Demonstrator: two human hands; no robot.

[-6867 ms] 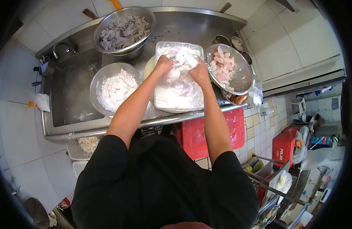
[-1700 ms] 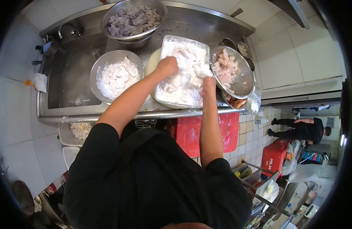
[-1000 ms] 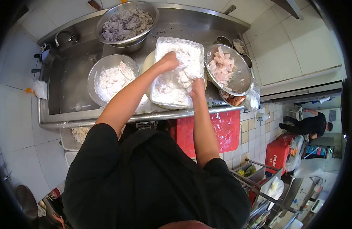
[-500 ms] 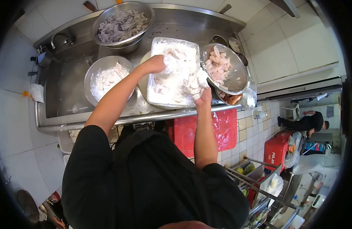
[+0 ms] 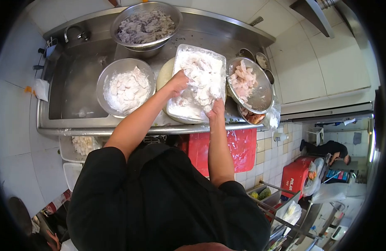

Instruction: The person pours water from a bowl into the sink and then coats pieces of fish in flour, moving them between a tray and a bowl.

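Observation:
A rectangular tub [image 5: 221, 79] of white flour stands on a round pale board [image 5: 164, 74] on the steel counter. My left hand [image 5: 179, 83] is at the tub's left side, its fingers curled at the flour; what they hold, if anything, is hidden. Low on the tub's right side, my right hand [image 5: 216, 109] is closed on flour-coated pieces [image 5: 204, 93]. To the left sits a bowl of floured pieces [image 5: 128, 89]. On the right, a tilted steel colander [image 5: 262, 94] holds pale raw strips [image 5: 244, 79].
A steel bowl of greyish strips [image 5: 146, 26] stands at the back beside the sink basin [image 5: 71, 90]. Small bowls [image 5: 262, 60] are at the back right. A red lid [image 5: 241, 148] lies below the counter edge. Another person [image 5: 333, 148] stands far right.
The view has shifted, so the counter items appear further right. My right hand has moved left with the floured pieces, further over the tub. My left hand is lower, nearer my right.

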